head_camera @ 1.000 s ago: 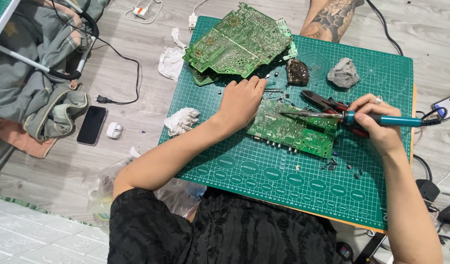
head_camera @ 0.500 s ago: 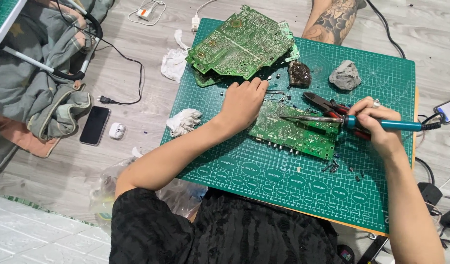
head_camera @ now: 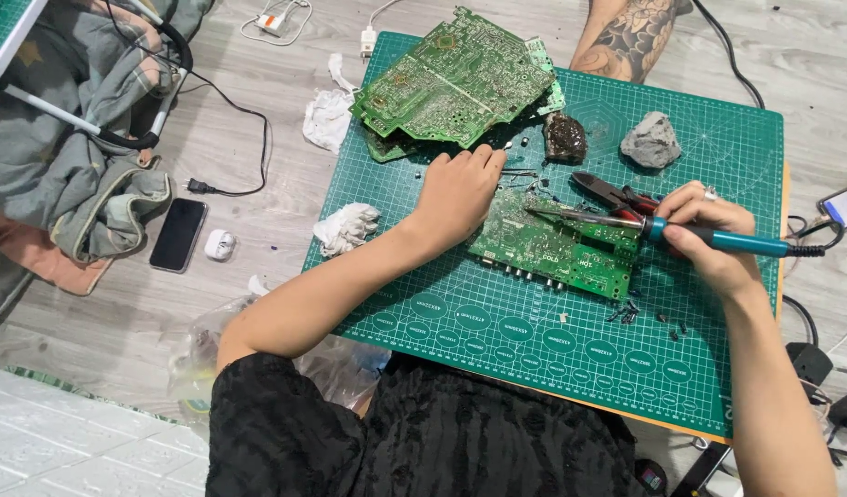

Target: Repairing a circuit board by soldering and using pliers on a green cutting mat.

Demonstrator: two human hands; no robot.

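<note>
Fingers [head_camera: 686, 241] clamped on soldering iron [head_camera: 663, 230], left hand [head_camera: 456, 191] pressing circuit board [head_camera: 557, 244] mid-mat: desoldering step; next needs steady tip.

Grey wood-look plank floor [head_camera: 258, 156] is lying under even, soft light. White tiled strip [head_camera: 64, 442] is running along lower left corner. Grey bundled fabric [head_camera: 74, 175] is sitting at upper left, a black cable [head_camera: 230, 120] trailing beside it.
</note>
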